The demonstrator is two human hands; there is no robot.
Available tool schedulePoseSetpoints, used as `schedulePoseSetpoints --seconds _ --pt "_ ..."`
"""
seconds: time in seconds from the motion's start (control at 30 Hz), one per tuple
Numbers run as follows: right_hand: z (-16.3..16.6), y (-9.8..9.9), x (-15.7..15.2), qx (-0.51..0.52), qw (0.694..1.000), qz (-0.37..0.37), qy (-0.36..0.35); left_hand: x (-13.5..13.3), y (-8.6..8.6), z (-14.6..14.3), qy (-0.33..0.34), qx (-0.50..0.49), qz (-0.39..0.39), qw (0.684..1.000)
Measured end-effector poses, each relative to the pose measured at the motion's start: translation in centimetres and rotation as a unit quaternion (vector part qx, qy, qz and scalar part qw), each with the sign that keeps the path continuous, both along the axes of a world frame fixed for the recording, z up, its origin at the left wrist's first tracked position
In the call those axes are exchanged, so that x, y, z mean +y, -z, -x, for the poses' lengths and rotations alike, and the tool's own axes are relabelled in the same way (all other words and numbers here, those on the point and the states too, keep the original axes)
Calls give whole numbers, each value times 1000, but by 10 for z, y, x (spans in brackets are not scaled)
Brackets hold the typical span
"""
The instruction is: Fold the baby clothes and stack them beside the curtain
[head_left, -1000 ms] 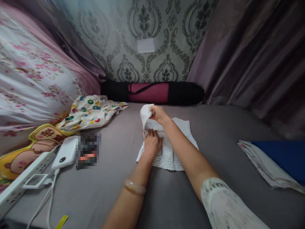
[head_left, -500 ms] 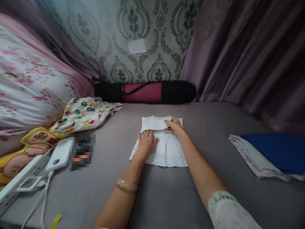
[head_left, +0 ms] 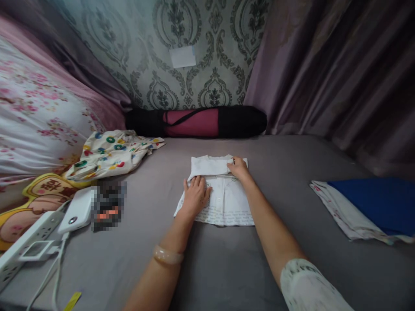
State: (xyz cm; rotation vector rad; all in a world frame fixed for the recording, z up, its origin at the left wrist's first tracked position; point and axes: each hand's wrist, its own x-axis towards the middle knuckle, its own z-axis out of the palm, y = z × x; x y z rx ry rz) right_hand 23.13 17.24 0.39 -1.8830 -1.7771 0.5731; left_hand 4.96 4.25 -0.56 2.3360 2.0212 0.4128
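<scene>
Two hands [head_left: 196, 196] [head_left: 239, 168] on one white shirt [head_left: 228, 201], one bangle [head_left: 168, 255]

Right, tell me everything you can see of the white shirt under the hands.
The white shirt looks like thin, soft cloth. It lies front up on the gray sheet, neckline away from the person, hem nearer. A placket runs down its middle; lines of small print cross the lower part. A folded white band, apparently a sleeve, lies across the chest. The left hand rests spread at the band's lower edge; the right hand touches its right end.
</scene>
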Motion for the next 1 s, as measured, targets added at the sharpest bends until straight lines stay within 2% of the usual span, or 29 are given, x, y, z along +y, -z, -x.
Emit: schedulePoseSetpoints --seconds 0.23,0.37,0.43,0.57,0.67,0.83,1.0 --pt "2 -6 -15 -83 996 -14 -2 -3 -5 2 2 -14 -18 1000" --pt "14 -13 -28 -158 985 -65 1 -2 -6 3 -12 -34 -56 998" --pt "26 -14 -35 -182 978 -93 -38 0 -6 4 -25 -40 -68 997" --pt "53 -12 -48 -182 961 -109 -177 3 -5 3 -36 -32 -77 996" --pt "63 -5 -53 -178 952 -97 -228 6 -1 3 -39 -23 -56 997" --pt "64 8 -54 -173 956 -40 -232 10 10 8 -32 -8 7 999" --pt "60 1 -49 -144 960 -12 -239 8 9 9 -33 -8 3 999"
